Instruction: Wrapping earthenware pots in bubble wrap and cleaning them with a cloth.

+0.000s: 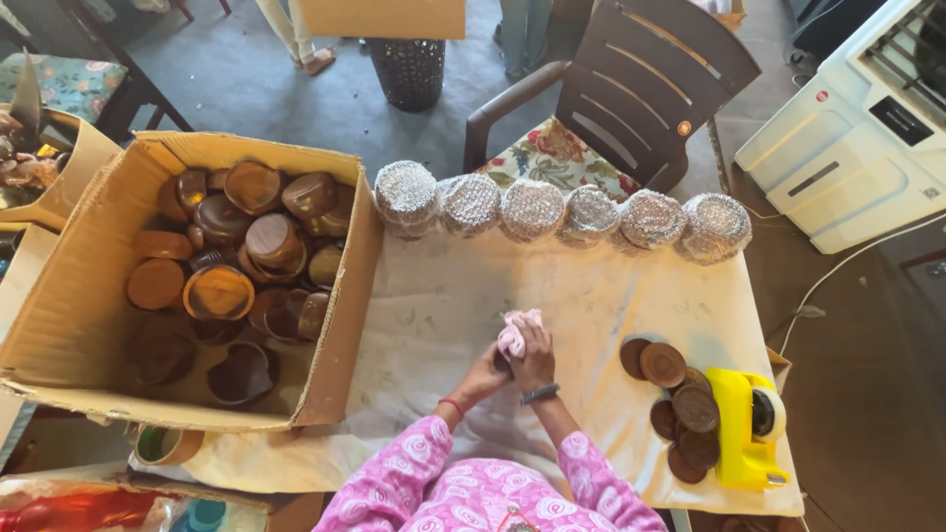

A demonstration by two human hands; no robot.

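Gripping pink cloth (516, 330) | hands together: left (486, 372), right (535, 361) | cloth above fingers

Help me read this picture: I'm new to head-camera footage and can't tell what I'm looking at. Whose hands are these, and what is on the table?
The single view comes from a camera on a person's head, looking down at their own arms in pink sleeves. The left hand and right hand meet over a pink cloth, apparently rubbing a small item hidden between them. On the cloth-covered table lie a row of foil-wrapped bundles, round wooden lids and a yellow tape dispenser. A cardboard box of wooden bowls sits on the left.
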